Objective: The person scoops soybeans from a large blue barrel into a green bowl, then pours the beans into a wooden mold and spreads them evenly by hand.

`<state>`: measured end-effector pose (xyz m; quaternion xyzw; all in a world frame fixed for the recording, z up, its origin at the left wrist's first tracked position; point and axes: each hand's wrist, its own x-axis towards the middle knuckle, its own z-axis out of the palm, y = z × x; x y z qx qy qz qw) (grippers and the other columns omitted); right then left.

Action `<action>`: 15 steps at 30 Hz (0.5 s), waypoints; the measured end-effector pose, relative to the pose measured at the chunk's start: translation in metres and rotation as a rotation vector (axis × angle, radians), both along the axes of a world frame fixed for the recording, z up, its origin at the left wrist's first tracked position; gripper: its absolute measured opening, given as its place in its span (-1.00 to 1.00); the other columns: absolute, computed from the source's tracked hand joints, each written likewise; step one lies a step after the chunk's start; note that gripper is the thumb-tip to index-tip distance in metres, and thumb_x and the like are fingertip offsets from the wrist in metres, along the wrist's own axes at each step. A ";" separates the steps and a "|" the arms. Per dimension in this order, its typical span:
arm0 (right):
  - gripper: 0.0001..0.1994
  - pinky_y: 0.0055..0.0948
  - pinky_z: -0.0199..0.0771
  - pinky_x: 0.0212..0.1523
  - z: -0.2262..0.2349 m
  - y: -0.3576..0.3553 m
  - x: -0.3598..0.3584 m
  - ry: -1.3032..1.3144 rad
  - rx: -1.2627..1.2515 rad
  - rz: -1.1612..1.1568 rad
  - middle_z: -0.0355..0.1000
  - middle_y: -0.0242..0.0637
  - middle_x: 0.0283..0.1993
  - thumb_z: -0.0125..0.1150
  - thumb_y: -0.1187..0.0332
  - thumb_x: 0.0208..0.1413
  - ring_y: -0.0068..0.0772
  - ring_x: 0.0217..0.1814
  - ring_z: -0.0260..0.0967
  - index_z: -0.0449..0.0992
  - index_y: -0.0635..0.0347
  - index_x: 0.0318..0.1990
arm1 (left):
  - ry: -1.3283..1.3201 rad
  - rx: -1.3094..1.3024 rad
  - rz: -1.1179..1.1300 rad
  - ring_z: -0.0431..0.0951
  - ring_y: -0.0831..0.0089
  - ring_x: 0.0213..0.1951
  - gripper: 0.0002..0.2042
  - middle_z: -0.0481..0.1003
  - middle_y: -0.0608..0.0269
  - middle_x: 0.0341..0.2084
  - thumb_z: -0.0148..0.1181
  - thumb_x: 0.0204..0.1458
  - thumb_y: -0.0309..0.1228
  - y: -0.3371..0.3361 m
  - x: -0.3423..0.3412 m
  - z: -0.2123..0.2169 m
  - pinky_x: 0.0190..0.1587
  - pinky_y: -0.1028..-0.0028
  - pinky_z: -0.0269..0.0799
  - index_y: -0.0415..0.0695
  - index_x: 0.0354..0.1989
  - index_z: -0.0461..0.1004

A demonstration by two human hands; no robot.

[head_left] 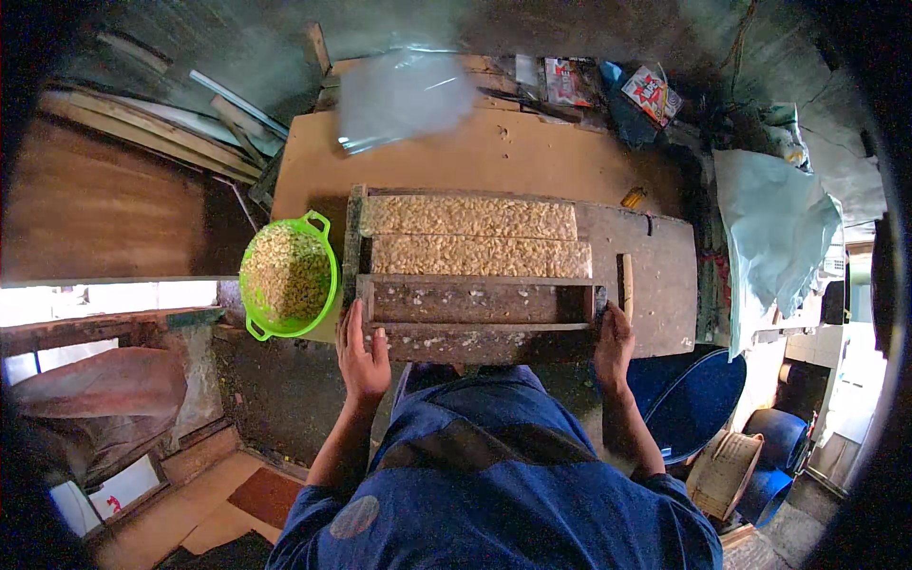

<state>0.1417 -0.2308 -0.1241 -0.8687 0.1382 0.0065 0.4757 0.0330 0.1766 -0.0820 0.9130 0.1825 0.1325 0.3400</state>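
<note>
A narrow wooden frame [475, 328] lies along the near side of a worn wooden board [655, 275], with nothing but the bare board showing inside it. At the frame's left end, my left hand [366, 356] holds the corner, fingers straight along the outside and thumb apart on the near side. The right end is held by my right hand [614, 344], its fingers partly hidden against the end piece. Just beyond the frame lie two long flat slabs of pale puffed pieces, a far slab [470, 218] and a near slab [480, 256], side by side and touching.
Left of the board stands a green colander [332, 285] of loose pale pieces. A thin wooden stick [626, 285] lies right of the frame, a small yellow object [634, 197] beyond. Clear plastic sheets [404, 100] lie at the back; a blue tub [698, 399] stands below right.
</note>
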 end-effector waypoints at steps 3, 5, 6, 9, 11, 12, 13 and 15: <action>-0.68 -0.45 0.40 0.00 -0.003 -0.001 0.001 0.019 0.028 0.004 0.56 -0.20 -0.08 0.02 0.26 0.39 -0.44 -0.05 0.44 0.53 0.28 0.10 | 0.011 0.019 0.003 0.26 -0.15 0.29 -0.42 0.29 -0.15 0.27 0.10 0.17 -0.41 0.000 0.001 0.004 0.35 0.05 0.09 -0.25 0.38 0.16; -0.68 -0.46 0.40 0.02 0.004 0.001 0.001 0.081 0.069 -0.029 0.56 -0.21 -0.07 0.01 0.28 0.39 -0.45 -0.04 0.43 0.52 0.28 0.10 | 0.062 0.023 0.031 0.24 -0.16 0.30 -0.40 0.28 -0.15 0.28 0.11 0.17 -0.40 -0.001 0.002 0.009 0.35 0.04 0.09 -0.23 0.39 0.14; -0.69 -0.47 0.40 0.03 0.008 0.004 0.002 0.142 0.109 -0.066 0.56 -0.23 -0.06 0.01 0.30 0.39 -0.46 -0.03 0.43 0.52 0.29 0.11 | 0.061 0.026 0.037 0.24 -0.16 0.30 -0.40 0.28 -0.15 0.28 0.11 0.17 -0.40 0.000 0.002 0.007 0.35 0.04 0.09 -0.23 0.39 0.14; -0.70 -0.48 0.39 0.06 -0.003 0.004 0.000 -0.028 0.266 -0.054 0.55 -0.24 -0.03 0.01 0.34 0.38 -0.48 0.01 0.42 0.51 0.32 0.12 | 0.050 0.018 0.021 0.23 -0.15 0.30 -0.39 0.26 -0.14 0.29 0.12 0.18 -0.37 0.001 0.002 0.006 0.35 0.04 0.09 -0.21 0.40 0.13; -0.70 -0.49 0.38 0.08 0.001 0.002 0.000 0.002 0.219 -0.037 0.53 -0.24 0.00 0.01 0.36 0.38 -0.48 0.03 0.41 0.50 0.34 0.12 | -0.004 0.013 0.013 0.24 -0.15 0.30 -0.38 0.27 -0.12 0.28 0.16 0.17 -0.32 -0.001 0.004 0.010 0.34 0.02 0.07 -0.18 0.39 0.15; -0.70 -0.49 0.37 0.10 0.003 0.002 0.001 0.032 0.170 -0.024 0.52 -0.23 0.02 0.01 0.37 0.38 -0.48 0.05 0.40 0.49 0.36 0.12 | -0.004 0.012 0.018 0.24 -0.15 0.30 -0.38 0.27 -0.12 0.28 0.16 0.17 -0.32 -0.001 0.008 0.014 0.34 0.02 0.07 -0.18 0.39 0.15; -0.70 -0.49 0.37 0.10 -0.001 -0.001 0.000 0.033 0.169 -0.018 0.52 -0.23 0.02 0.01 0.37 0.38 -0.48 0.05 0.40 0.49 0.36 0.12 | 0.005 0.129 -0.002 0.20 -0.14 0.32 -0.41 0.25 -0.11 0.30 0.17 0.16 -0.29 0.000 0.014 0.018 0.34 0.00 0.06 -0.15 0.37 0.20; -0.70 -0.51 0.34 0.12 -0.009 -0.003 -0.001 0.014 0.379 -0.035 0.50 -0.22 0.05 -0.01 0.39 0.39 -0.49 0.07 0.38 0.45 0.37 0.15 | 0.011 0.249 -0.014 0.16 -0.13 0.35 -0.43 0.23 -0.09 0.31 0.18 0.16 -0.26 0.003 0.030 0.023 0.34 -0.01 0.04 -0.12 0.35 0.25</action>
